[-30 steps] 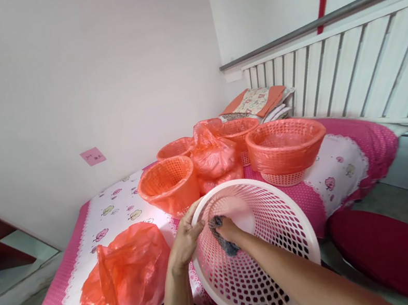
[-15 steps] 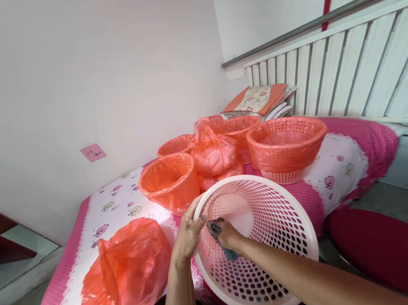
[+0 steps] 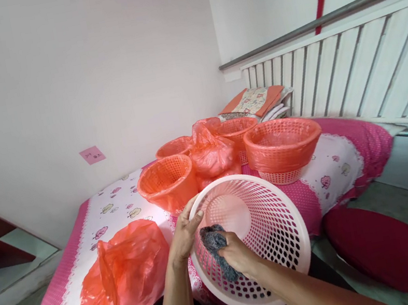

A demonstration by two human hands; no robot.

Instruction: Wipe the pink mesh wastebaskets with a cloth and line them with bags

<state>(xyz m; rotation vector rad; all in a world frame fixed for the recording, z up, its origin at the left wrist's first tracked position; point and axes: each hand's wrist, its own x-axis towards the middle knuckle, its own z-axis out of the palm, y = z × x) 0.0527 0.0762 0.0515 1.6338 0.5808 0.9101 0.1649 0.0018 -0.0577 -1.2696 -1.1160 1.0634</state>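
Observation:
A pale pink plastic basket [image 3: 295,210] with holes in its wall is tilted so its mouth faces me. My left hand [image 3: 184,234] grips its left rim, thumb over the edge and fingers behind the outside wall. Inside the basket, my right hand [image 3: 238,255] is closed around a bunched grey cloth [image 3: 217,250], which lies against the inner left wall. Part of the cloth is hidden in the fist. To the left of my forearm a crumpled red plastic bag [image 3: 126,271] rests on the bedspread.
Behind the basket stand several bag-lined baskets, including one at left [image 3: 167,180] and one at right [image 3: 283,143], around a bulging red bag [image 3: 211,151]. Folded bedding [image 3: 254,101] lies by the radiator [image 3: 347,69]. A dark red round stool [image 3: 391,251] is at right.
My right hand and the cloth have moved down and toward me along the basket's inner left wall. My left hand keeps its hold on the rim. The view has shifted slightly.

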